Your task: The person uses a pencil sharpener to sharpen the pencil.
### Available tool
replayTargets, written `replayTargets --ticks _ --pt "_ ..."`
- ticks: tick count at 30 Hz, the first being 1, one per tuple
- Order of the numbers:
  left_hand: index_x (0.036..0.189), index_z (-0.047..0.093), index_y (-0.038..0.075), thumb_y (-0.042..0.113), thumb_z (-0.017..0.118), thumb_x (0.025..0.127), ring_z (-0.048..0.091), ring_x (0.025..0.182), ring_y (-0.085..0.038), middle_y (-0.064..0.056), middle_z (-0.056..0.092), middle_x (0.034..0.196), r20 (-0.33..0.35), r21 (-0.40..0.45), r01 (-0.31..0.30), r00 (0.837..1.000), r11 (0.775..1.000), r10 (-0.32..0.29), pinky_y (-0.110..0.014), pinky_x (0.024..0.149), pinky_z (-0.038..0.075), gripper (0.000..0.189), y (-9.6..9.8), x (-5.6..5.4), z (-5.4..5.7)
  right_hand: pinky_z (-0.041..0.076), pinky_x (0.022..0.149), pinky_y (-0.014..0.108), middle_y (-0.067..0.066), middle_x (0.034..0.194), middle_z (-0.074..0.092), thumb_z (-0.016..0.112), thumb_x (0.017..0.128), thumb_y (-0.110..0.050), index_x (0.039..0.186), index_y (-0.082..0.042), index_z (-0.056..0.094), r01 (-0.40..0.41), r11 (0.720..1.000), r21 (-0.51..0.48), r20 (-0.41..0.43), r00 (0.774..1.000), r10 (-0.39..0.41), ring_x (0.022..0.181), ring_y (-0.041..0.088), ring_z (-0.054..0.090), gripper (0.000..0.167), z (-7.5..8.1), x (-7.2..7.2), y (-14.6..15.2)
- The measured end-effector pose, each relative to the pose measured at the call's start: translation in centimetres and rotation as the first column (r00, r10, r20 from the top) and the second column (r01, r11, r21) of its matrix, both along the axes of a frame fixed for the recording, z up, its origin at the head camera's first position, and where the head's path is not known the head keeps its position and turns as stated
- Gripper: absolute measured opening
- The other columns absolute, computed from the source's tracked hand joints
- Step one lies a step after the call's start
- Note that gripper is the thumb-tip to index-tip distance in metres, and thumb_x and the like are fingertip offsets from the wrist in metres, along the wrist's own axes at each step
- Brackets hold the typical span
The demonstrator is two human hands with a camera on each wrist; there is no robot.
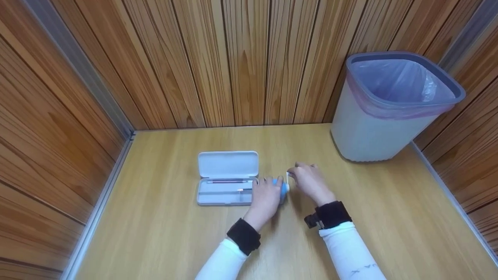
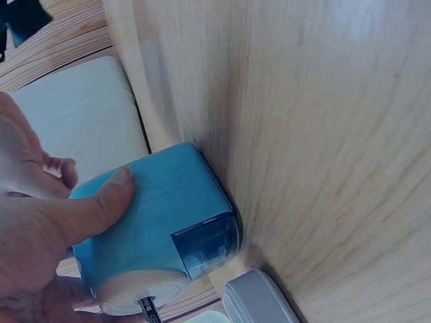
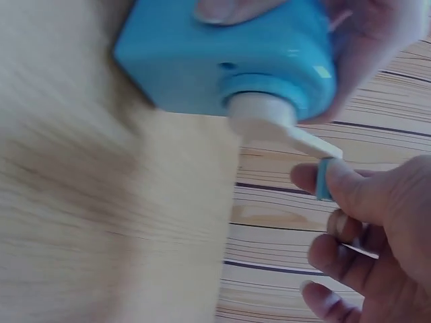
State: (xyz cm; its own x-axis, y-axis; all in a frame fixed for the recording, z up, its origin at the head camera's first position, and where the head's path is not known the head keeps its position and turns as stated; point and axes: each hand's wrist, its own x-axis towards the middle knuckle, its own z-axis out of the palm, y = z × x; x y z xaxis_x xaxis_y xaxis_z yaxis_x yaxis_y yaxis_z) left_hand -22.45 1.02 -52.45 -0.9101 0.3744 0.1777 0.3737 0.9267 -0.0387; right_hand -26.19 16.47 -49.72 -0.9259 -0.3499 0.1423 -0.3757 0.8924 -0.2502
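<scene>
A blue crank pencil sharpener rests on the table at the right end of the pencil case. My left hand grips its body, with the thumb across one face in the left wrist view. A dark pencil sticks into the sharpener's round white front. On the opposite side, my right hand pinches the small blue knob of the white crank arm between thumb and index finger. The grey pencil case lies with its lid raised, and a long pencil is in its back slot.
A waste bin with a pinkish plastic liner stands at the back right of the wooden table. Wood-panelled walls close off the back and both sides.
</scene>
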Motion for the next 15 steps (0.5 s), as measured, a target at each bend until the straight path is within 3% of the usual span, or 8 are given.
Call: replayTargets --ticks 8,15 --pt "0.134 0.061 0.023 0.018 0.067 0.089 0.061 0.094 -0.028 -0.010 0.065 0.107 -0.040 0.003 0.009 0.999 1.000 -0.009 -0.045 0.081 0.045 0.045 0.2 0.0 -0.2 0.043 0.086 0.057 0.011 0.093 0.065 0.063 0.095 -0.011 0.112 -0.010 0.075 0.079 0.996 0.047 0.063 0.995 -0.082 0.084 0.031 0.063 0.021 -2.1 -0.9 0.0" --pt "0.134 0.061 0.023 0.025 0.071 0.086 0.060 0.095 -0.028 -0.010 0.065 0.107 -0.032 -0.002 -0.002 0.999 1.000 0.002 -0.043 0.079 0.044 0.049 0.0 0.0 -0.1 0.044 0.084 0.056 0.010 0.092 0.066 0.063 0.094 -0.012 0.111 -0.011 0.076 0.080 0.995 0.067 0.102 0.991 -0.086 0.085 0.031 0.063 0.021 -3.4 -1.1 -0.2"
